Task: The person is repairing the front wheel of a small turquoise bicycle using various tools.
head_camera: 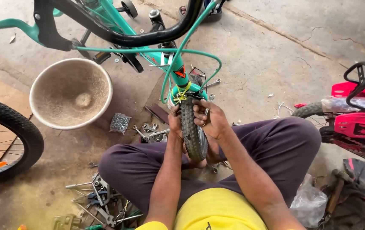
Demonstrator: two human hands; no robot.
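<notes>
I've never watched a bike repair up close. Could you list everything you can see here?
Front wheel: one, black tyre, between both hands.
Bicycle: one, teal, top centre.
Bowl: one, pale metal, left.
Big wheel: one, black, far left.
Red bike: one, right edge.
Spanners: several, silver, floor by the knee.
Tools: a heap, bottom left.
Plastic bag: one, clear, bottom right.
Left hand: on the tyre.
Right hand: gripping the tyre.
</notes>
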